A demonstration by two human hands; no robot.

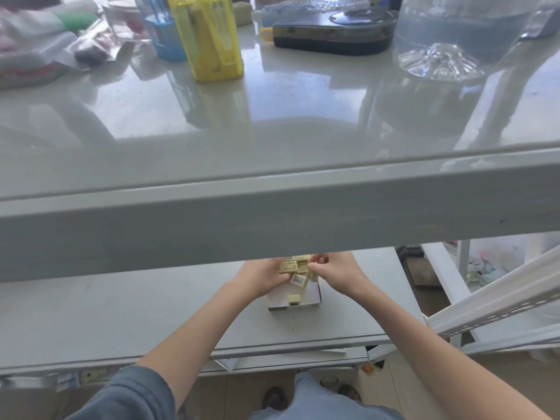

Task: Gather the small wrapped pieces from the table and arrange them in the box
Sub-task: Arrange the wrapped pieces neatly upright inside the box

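- Nearest the camera, a grey-blue sleeve (133, 395) covers the upper left arm; both forearms are bare and reach forward over a lower white shelf (121, 313).
- A small white cardboard box (313, 294) stands open on that shelf, just below the two hands. One cream wrapped piece (294, 298) lies alone inside it, near the front wall.
- The left hand (260, 275) is closed around a stack of cream wrapped pieces (292, 263), held above the far part of the box; a piece with a barcode label (298, 280) hangs tilted at the bottom of the stack, by the thumb.
- The right hand (336, 272) is curled, its fingertips pinching one small wrapped piece (312, 275) just beside the stack, over the box.
- The far ends of the stack are hidden by the front edge of the white table (272, 213), which crosses the whole view above the hands.
- On the glossy table top, further off, a yellow translucent container (212, 37) stands upright with pale sticks inside it; a blue translucent container (165, 34) stands just behind it to the left.
- To the right, a large clear plastic bottle (454, 34) holds water.
- Between them lies a flat black device (333, 34) with a clear glass piece on top.
- At far left sit crumpled plastic bags (45, 40); their contents are too blurred to tell.
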